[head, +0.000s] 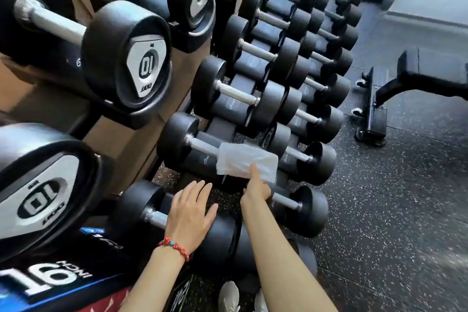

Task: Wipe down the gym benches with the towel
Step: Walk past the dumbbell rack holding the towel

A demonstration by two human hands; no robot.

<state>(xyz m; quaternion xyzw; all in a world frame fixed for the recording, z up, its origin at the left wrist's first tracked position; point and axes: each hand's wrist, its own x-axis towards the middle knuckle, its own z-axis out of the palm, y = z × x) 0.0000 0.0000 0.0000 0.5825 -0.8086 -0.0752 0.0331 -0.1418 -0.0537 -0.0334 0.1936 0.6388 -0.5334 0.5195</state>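
Right hand [255, 189] grips towel [247, 161] beyond left hand [190, 213].

Dumbbell rack [141, 149] and speckled rubber floor [395, 210]

Black dumbbells [238, 99] sit in rows along the rack's tiers; a white towel [247, 164] lies draped over one low dumbbell's handle. A black bench [415, 83] stands on the floor, well apart from the rack.

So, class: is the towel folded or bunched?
Folded: the towel lies as a flat rectangle over a dumbbell, right hand on it.
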